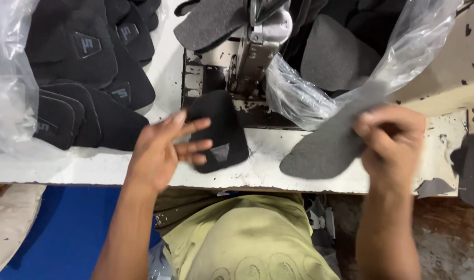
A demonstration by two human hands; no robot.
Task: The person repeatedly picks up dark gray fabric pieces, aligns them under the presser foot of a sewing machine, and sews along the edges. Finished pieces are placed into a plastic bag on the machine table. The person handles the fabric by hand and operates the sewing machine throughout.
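A black padded fabric piece (224,124) with a small grey patch lies on the worn white table (92,168) under the sewing machine head (257,46). My left hand (161,150) rests on its left edge, fingers spread across it. To the right, my right hand (390,140) pinches the upper end of a long grey felt piece (325,148), whose rounded lower end lies on the table.
A stack of black padded pieces (86,78) lies at the left, partly in a clear plastic bag (6,78). More grey felt pieces (335,57) sit in a clear bag behind the machine. A dark piece (472,166) lies at the right edge.
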